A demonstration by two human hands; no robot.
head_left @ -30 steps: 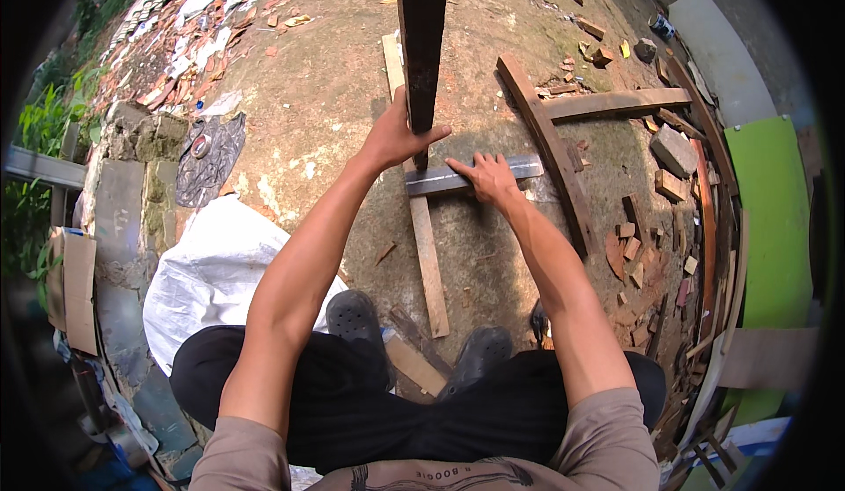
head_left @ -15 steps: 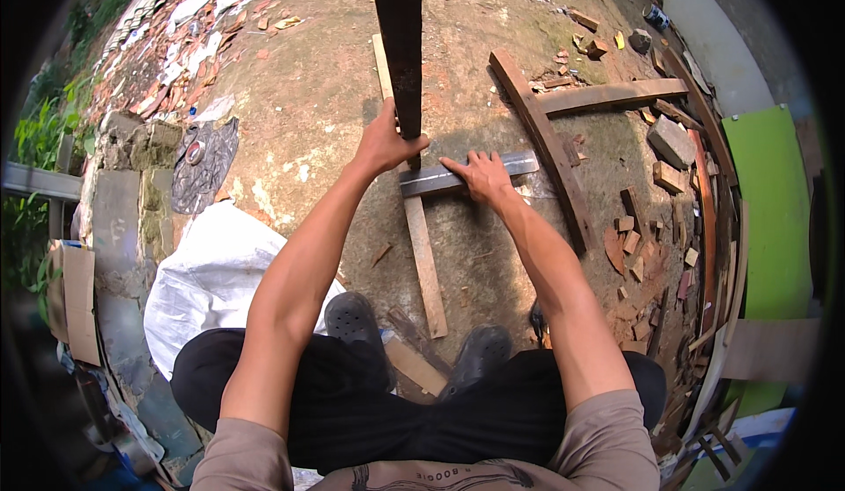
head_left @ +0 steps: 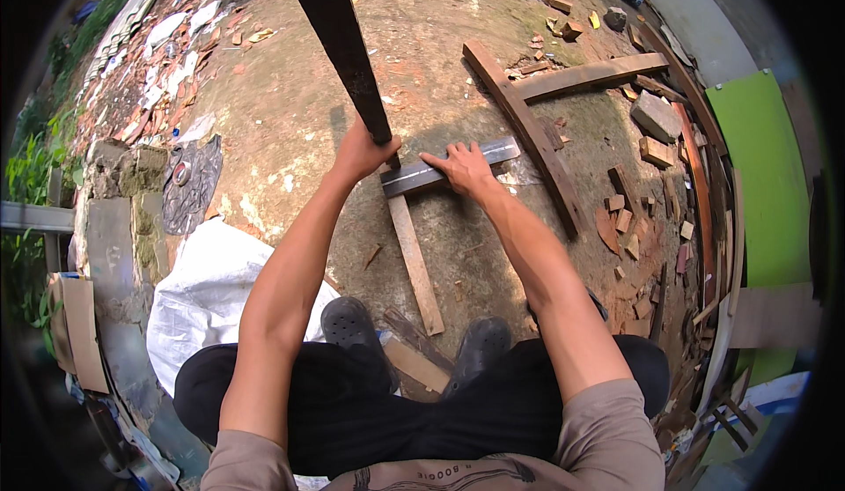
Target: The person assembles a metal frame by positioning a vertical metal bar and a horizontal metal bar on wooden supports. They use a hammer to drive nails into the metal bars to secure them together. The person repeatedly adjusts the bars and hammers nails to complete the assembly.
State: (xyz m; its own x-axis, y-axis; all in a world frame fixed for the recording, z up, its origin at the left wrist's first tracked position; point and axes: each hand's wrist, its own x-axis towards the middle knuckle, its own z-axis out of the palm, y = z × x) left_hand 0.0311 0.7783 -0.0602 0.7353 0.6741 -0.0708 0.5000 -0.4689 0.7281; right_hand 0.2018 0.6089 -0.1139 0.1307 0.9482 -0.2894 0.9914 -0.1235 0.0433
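My left hand (head_left: 360,153) is closed around the lower end of a long dark wooden post (head_left: 341,46), which rises away toward the far left. The post's foot meets the left end of a short dark beam (head_left: 407,179) with a greyish top and a pale line along it. Across that beam lies my right hand (head_left: 465,169), its fingertips over the far edge and one digit stretched left toward the post. A thin pale wooden strip (head_left: 414,266) runs from under the beam's left end toward my feet. My left palm and the exact joint are hidden.
To the right lies a dark wooden T-shaped frame (head_left: 521,134). Beyond it are scattered wood offcuts (head_left: 656,151) and a grey block (head_left: 656,117). A white sack (head_left: 207,280) and black plastic sheet (head_left: 192,187) are at left. A green panel (head_left: 759,174) stands far right.
The whole view has shifted a little, and the post now slants to the left in it. Both hands keep their places on the post and the short beam.
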